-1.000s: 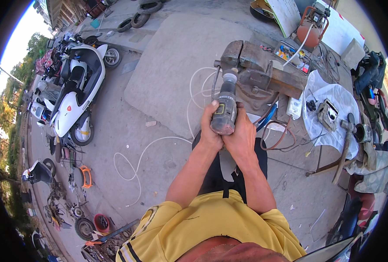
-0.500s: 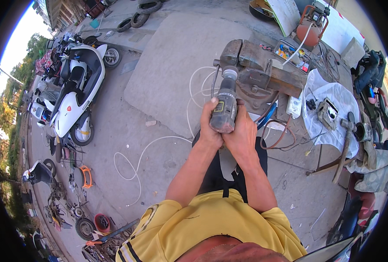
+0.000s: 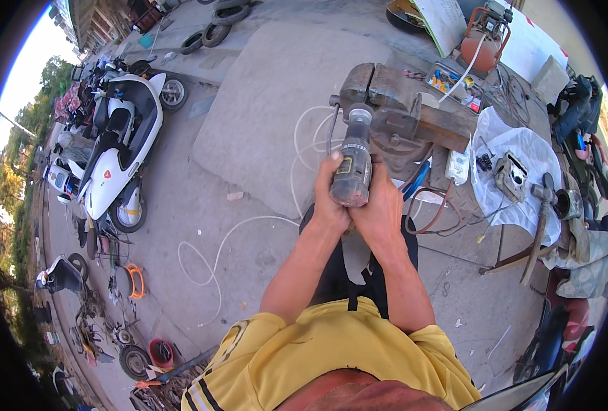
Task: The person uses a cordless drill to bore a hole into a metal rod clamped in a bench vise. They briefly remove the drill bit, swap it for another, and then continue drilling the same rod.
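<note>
A dusty grey and black power drill (image 3: 352, 175) is gripped between my two hands, its front end pointing away from me. My left hand (image 3: 328, 198) wraps its left side, with the thumb laid along the body. My right hand (image 3: 380, 209) closes around the right side and lower part, and the handle is hidden beneath the body and my fingers. At the drill's front a round silver piece (image 3: 361, 116) meets the near side of a heavy rusty bench vise (image 3: 389, 103). Whether it touches the jaw or a workpiece there, I cannot tell.
Right of the vise lie a white power strip (image 3: 458, 166), a plastic sheet (image 3: 485, 140) bearing a metal part (image 3: 511, 177), and a hammer (image 3: 542, 216). Behind stand a tool tray (image 3: 478, 103) and a compressor (image 3: 480, 51). A pale hose (image 3: 216, 264) loops on the floor; a white scooter (image 3: 102, 185) is parked left.
The vise and surroundings sit slightly further left in the picture. Both hands keep the same grip on the drill, which has barely moved.
</note>
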A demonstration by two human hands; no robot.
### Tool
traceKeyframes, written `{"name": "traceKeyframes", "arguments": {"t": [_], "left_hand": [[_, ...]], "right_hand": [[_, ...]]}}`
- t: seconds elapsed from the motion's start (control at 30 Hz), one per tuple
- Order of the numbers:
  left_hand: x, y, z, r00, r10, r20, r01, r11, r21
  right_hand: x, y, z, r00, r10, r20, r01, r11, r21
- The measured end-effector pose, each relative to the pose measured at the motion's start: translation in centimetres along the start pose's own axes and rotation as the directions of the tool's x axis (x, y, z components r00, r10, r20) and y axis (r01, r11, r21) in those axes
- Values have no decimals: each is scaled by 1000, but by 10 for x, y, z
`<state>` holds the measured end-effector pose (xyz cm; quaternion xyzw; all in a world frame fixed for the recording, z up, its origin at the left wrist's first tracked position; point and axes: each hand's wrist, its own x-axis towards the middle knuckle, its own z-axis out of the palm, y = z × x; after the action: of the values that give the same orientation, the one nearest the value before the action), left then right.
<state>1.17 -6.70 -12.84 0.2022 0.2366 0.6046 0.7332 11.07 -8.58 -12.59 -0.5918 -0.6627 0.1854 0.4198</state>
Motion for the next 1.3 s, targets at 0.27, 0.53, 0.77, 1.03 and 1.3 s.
{"name": "traceKeyframes", "arguments": {"t": [0.27, 0.53, 0.77, 1.03, 1.3], "left_hand": [[-7, 2, 2, 999, 34, 18, -34, 999, 25], [-13, -9, -6, 997, 13, -82, -10, 999, 36], [-9, -6, -5, 999, 26, 38, -26, 1000, 17], [-6, -5, -2, 999, 36, -7, -35, 999, 24], [-4, -3, -9, 998, 59, 11, -59, 998, 35]], "right_hand": [[-1, -1, -2, 999, -4, 39, 3, 1000, 24], [-10, 9, 5, 998, 23, 58, -24, 1000, 20], [-3, 1, -3, 998, -4, 58, 1, 999, 36], [-2, 5, 1, 998, -20, 59, 17, 998, 60], [1, 1, 3, 997, -15, 71, 11, 998, 55]]}}
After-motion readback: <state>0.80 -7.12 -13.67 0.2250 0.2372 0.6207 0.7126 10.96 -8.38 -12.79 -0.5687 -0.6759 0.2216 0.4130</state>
